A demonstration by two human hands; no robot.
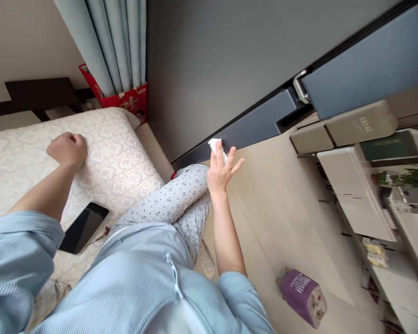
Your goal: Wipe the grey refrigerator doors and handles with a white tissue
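My left hand (67, 149) is closed in a fist, its knuckles resting on the patterned cream bedding (107, 139); nothing shows in it. Between my left forearm and my lap, a black-screened phone (84, 228) lies on the bedding. My right hand (221, 172) is stretched out over the floor, holding a crumpled white tissue (215, 144) with the thumb side hidden. Its other fingers are spread. Beyond the tissue is the lower edge of a large dark grey panel (226, 65), and I cannot tell whether they touch.
A purple bag-like box (301, 294) stands on the beige tiled floor (275, 195). To the right are a metal latch (301, 87), beige storage boxes (362, 125) and white cabinets (355, 190). Blue curtains (114, 41) hang into a red bag (134, 99) behind the bed.
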